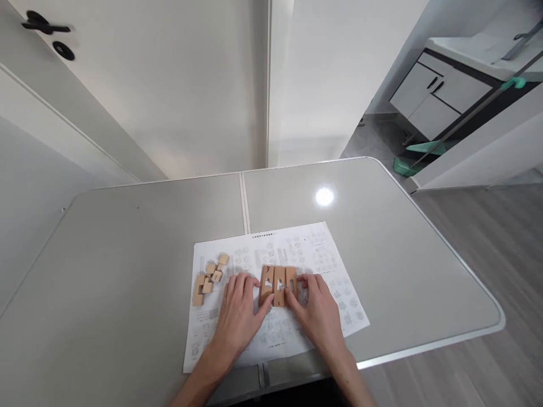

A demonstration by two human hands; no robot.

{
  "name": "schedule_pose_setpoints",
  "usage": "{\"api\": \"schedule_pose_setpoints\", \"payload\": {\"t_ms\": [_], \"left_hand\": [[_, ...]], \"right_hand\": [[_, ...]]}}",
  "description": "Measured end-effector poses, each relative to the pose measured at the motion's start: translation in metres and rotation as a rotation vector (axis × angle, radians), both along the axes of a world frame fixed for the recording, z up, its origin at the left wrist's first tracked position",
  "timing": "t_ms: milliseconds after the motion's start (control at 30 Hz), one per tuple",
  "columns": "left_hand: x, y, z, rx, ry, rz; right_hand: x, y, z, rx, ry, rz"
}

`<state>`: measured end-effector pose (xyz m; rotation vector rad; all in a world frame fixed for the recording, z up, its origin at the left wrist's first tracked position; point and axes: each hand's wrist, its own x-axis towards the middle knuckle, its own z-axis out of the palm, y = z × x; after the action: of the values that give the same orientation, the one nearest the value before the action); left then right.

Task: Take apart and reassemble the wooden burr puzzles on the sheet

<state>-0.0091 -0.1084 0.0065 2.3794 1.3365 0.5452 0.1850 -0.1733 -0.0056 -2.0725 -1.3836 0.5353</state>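
Three flat wooden puzzle pieces with cut-out slots lie side by side on a printed paper sheet. My left hand (240,308) curls at the left wooden piece (266,281), which has a dark mark near its top. Its index finger touches the left edge and its thumb the lower corner. The middle wooden piece (279,294) lies between the other two. Around the right wooden piece (291,277), my right hand (316,308) has its thumb at the lower front and its fingertips by the right edge.
Left of my hands, several small notched wooden blocks (207,285) rest on the printed sheet (297,333). Beneath is a grey folding table (127,271) with a seam (245,203) across it. A white door (182,85) stands behind; a sink cabinet (441,90) is at far right.
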Motion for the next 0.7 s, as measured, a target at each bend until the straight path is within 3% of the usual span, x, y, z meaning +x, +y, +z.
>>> {"api": "schedule_pose_setpoints", "payload": {"t_ms": [467, 700], "left_hand": [[0.002, 0.001, 0.005, -0.004, 0.087, 0.02], [0.0, 0.0, 0.003, 0.019, 0.122, 0.029]], "right_hand": [[0.007, 0.003, 0.006, -0.015, 0.072, 0.024], [0.019, 0.005, 0.014, -0.05, 0.227, 0.051]]}}
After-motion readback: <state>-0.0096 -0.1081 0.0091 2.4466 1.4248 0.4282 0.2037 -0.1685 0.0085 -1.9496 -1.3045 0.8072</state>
